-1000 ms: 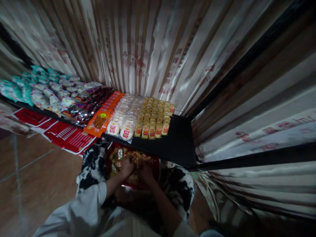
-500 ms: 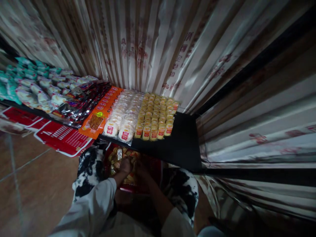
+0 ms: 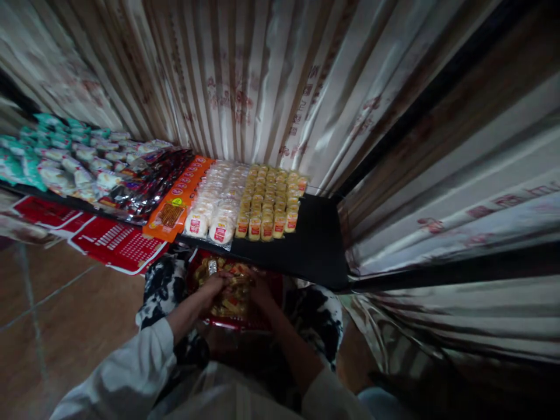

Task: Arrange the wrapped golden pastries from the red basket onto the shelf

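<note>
Moved: both hands lifted slightly in red basket (image 3: pixel 266 318) since the earlier frame.
Left hand (image 3: pixel 214 287): fingers closed on gold snack packets (image 3: pixel 234 303).
Right hand (image 3: pixel 261 290): same bundle, grip closed.
Handling: we judge packets light, crinkly, slippery; clamp both ends.
Shelf (image 3: pixel 315 256): front edge just above.

Black shelf (image 3: pixel 315 245): yellow snack packs (image 3: pixel 271 198), white packs (image 3: pixel 216 201) (neat rows), orange packs (image 3: pixel 179 198).

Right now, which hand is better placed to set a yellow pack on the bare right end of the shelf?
Right hand, probably: it sits in the red basket on the side nearer the bare shelf. Left hand is farther.
</note>
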`<state>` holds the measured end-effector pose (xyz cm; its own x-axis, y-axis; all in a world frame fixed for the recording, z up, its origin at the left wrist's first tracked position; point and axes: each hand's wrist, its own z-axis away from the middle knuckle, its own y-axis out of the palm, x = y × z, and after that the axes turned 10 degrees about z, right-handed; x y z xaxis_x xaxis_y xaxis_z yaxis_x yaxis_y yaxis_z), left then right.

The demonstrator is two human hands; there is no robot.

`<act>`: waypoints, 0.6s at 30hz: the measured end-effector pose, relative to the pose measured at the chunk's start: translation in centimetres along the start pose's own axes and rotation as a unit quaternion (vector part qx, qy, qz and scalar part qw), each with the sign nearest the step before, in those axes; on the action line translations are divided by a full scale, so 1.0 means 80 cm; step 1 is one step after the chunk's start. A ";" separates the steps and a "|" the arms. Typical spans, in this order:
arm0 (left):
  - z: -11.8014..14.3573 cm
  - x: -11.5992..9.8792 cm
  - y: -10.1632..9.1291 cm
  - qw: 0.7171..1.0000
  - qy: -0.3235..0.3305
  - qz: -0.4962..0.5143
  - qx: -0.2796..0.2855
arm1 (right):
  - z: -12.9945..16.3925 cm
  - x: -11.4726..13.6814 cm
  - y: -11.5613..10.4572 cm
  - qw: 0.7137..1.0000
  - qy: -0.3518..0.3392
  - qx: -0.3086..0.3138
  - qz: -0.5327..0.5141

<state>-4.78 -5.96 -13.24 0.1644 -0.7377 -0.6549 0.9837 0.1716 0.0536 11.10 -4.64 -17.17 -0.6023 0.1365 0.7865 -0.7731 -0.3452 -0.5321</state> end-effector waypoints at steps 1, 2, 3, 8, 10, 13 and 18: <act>0.007 -0.004 -0.003 1.000 -0.011 0.023 0.011 | 0.003 0.003 -0.005 1.000 -0.011 0.007 -0.003; 0.014 -0.009 -0.006 0.999 -0.021 0.044 0.021 | 0.007 0.006 -0.011 1.000 -0.025 0.014 -0.007; 0.021 -0.014 -0.008 0.997 -0.029 0.061 0.031 | 0.010 0.008 -0.016 0.999 -0.040 0.020 -0.014; 0.050 -0.042 -0.004 0.993 -0.034 0.086 0.072 | 0.029 0.014 -0.042 0.995 -0.064 0.022 -0.075; 0.061 -0.054 0.004 0.993 -0.021 0.075 0.088 | 0.035 0.017 -0.053 0.990 -0.075 0.027 -0.118; 0.075 -0.071 0.017 0.992 0.012 0.056 0.109 | 0.045 0.026 -0.070 0.983 -0.084 0.035 -0.162; 0.083 -0.095 0.044 0.980 0.096 0.028 0.174 | 0.058 0.043 -0.102 0.973 -0.088 0.006 -0.213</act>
<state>-2.04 -4.12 -3.07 0.2346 -0.5911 -0.7717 0.9446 -0.0489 0.3247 16.28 -5.66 -8.70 -0.1837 0.1095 0.9769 -0.9419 -0.3038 -0.1430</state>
